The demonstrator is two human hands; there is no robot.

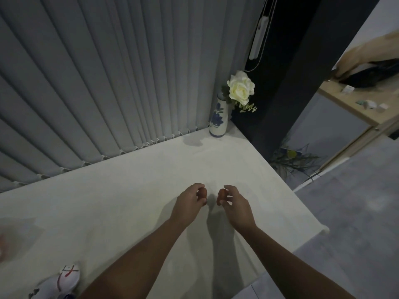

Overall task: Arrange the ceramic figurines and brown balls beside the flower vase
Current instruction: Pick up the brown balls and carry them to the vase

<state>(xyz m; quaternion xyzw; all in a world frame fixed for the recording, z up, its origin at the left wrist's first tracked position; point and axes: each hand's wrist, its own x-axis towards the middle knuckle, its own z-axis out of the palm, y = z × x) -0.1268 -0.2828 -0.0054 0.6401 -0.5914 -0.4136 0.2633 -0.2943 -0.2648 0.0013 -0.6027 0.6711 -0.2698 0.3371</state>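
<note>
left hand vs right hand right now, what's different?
The left hand curls tighter, fingers wrapped over its brown ball; the right hand is looser, fingers spread, pinching its brown ball at the tips. The left ball is mostly hidden; the right ball shows more. Both hands hover over the white table, far from the vase.

A home room; vertical blinds [97,83], a clothed table [108,212], a rose vase [218,119] in the corner.
</note>
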